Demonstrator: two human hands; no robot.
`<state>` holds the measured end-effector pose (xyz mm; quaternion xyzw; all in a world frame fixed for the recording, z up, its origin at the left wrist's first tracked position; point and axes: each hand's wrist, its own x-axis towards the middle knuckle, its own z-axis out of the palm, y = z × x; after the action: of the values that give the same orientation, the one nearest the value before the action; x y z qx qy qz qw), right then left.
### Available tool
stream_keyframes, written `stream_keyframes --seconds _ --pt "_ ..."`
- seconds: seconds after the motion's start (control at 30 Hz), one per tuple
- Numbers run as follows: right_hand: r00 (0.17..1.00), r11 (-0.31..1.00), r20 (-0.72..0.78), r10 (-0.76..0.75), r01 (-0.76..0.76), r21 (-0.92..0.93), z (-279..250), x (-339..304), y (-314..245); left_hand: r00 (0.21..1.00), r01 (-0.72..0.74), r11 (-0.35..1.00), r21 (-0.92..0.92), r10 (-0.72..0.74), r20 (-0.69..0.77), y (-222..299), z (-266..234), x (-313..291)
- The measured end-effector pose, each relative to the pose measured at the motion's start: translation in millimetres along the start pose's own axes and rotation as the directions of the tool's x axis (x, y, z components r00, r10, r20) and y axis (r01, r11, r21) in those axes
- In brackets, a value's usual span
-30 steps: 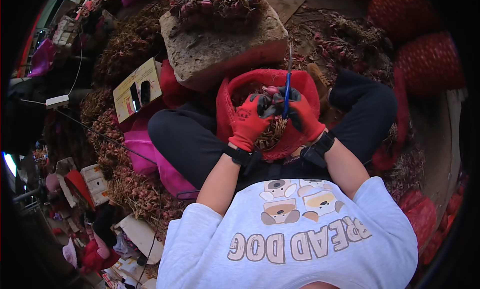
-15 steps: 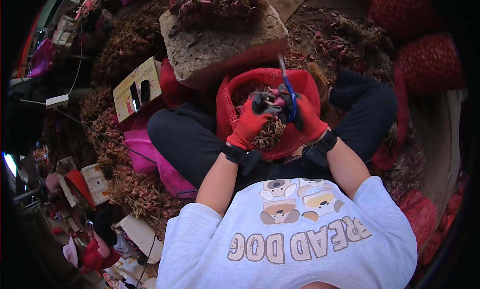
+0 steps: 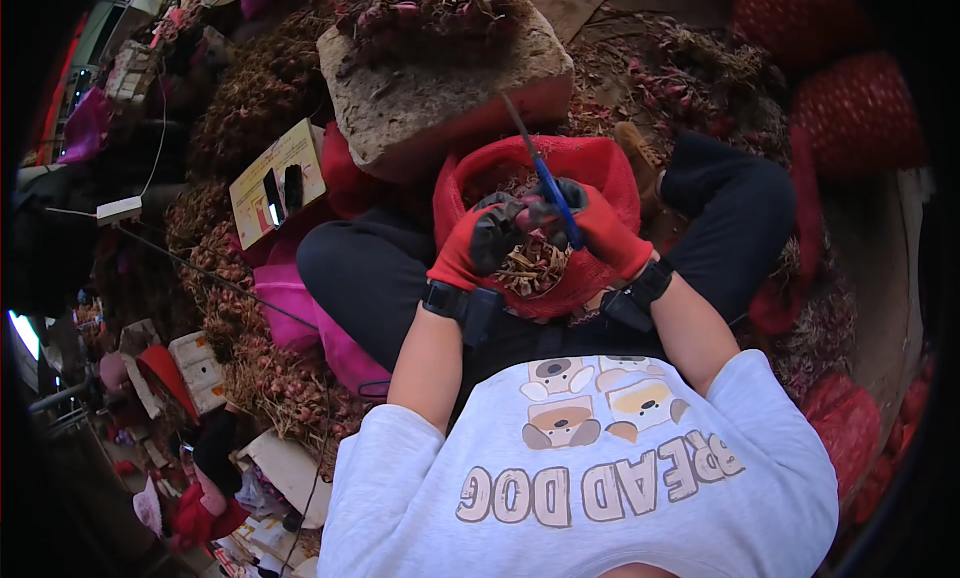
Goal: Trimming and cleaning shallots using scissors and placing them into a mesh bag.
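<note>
Fingers (image 3: pixel 572 192) of the red-and-black-gloved right hand (image 3: pixel 598 226) clamp a blue-handled metal cutting tool (image 3: pixel 554 194), blade aimed outward, likely for safety; same-gloved left hand (image 3: pixel 480 238) curls at a small pink bulb (image 3: pixel 524 217) between both, grip unclear. Open red mesh sack (image 3: pixel 606 158) below probably catches droppings; beyond, rough grey-brown block (image 3: pixel 435 108) raises reddish bulb clump (image 3: pixel 430 20).

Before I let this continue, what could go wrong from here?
The blue-handled cutting tool in the right hand is close to the left hand; a slip might nick that glove. Its blade crosses the far rim of the red mesh bag in this view, so it could snag. The pinkish bulb between the hands might drop.
</note>
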<state>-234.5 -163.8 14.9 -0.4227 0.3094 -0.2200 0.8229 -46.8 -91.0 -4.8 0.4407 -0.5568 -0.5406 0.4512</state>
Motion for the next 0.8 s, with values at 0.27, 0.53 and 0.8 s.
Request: stream_keyframes --seconds 0.27,0.53,0.8 --pt "0.994 0.971 0.103 0.022 -0.046 0.234 -22 -1 16 0.993 0.089 0.941 -0.325 -0.11 -0.047 -7 2 0" --pt "0.972 0.989 0.211 -0.103 0.123 -0.082 -1 -5 -24 0.989 0.129 0.515 -0.848 -0.132 0.071 6 4 -1" --pt "0.982 0.995 0.17 -0.087 0.079 0.056 -19 5 -8 0.969 0.008 0.24 -0.971 -0.24 -0.051 -19 -6 -5"
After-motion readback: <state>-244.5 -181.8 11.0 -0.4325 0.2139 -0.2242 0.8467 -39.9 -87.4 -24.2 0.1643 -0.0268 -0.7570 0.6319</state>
